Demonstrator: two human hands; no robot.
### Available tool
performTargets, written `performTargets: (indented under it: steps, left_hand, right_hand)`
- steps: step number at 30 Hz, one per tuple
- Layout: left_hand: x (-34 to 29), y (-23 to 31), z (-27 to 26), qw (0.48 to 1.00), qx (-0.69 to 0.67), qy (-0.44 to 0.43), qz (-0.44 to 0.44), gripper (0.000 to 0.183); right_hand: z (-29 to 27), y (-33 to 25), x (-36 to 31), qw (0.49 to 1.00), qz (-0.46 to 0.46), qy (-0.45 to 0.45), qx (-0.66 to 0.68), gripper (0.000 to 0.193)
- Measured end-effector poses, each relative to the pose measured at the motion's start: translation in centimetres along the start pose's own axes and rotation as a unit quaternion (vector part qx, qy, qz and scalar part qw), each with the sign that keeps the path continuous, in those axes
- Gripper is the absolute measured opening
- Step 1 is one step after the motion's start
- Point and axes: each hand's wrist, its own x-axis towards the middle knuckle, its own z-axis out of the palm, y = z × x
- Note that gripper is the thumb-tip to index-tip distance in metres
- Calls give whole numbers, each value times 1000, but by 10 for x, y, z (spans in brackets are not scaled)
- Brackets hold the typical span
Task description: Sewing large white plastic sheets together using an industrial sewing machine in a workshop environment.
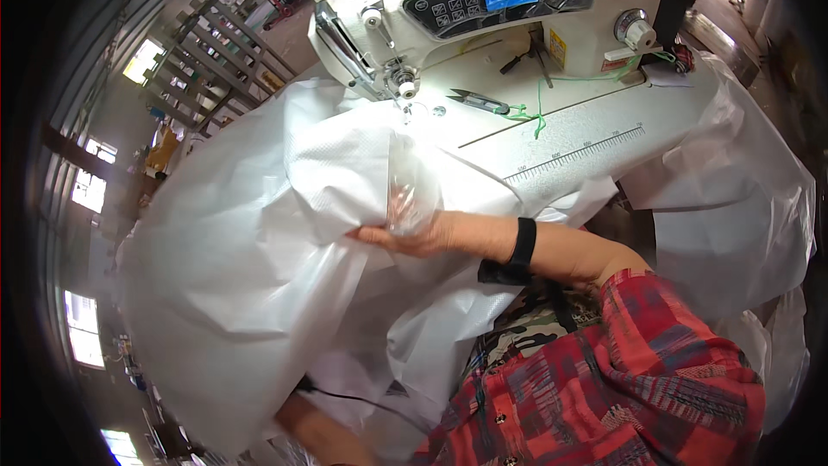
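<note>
A large sheet of white woven plastic (259,233) hangs in folds across the left and middle, its upper part reaching the needle area of a white sewing machine (371,34). My right hand (410,240) is closed on an edge of this sheet, below and in front of the needle. A clear film (416,181) covers part of the fingers. Only my left forearm (319,431) shows at the bottom; the hand itself is hidden by the sheet, so its fingers cannot be made out.
Thread snips (479,103) and green thread (539,116) lie on the machine bed. A dark-handled tool (517,60) rests under the machine arm. More white plastic (724,216) drapes over the table's right end. A slatted rack (216,56) stands far left.
</note>
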Motion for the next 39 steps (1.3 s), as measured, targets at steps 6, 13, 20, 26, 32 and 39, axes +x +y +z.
performTargets:
  steps: [6, 13, 20, 26, 32, 39]
  left_hand:
    - [98, -66, -24, 972, 197, -118, -48, 33]
    - [129, -87, -39, 931, 295, -200, -82, 35]
    - [113, -39, -35, 893, 356, -261, -89, 38]
    - [-69, 63, 12, 994, -89, 25, 58, 48]
    - [-179, 107, 37, 959, -140, -245, 5, 91]
    - [-205, 86, 46, 901, -264, -342, -22, 33]
  right_hand:
    - [50, -1, 3, 992, -30, 13, 124, 35]
    - [92, 15, 85, 975, 214, 14, -52, 61]
    - [94, 8, 111, 961, 199, 47, -185, 61]
    - [70, -18, 53, 985, 54, 45, -155, 55]
    - [-19, -37, -94, 983, -74, 27, -164, 24]
    - [-16, -13, -163, 942, 252, 220, -35, 27]
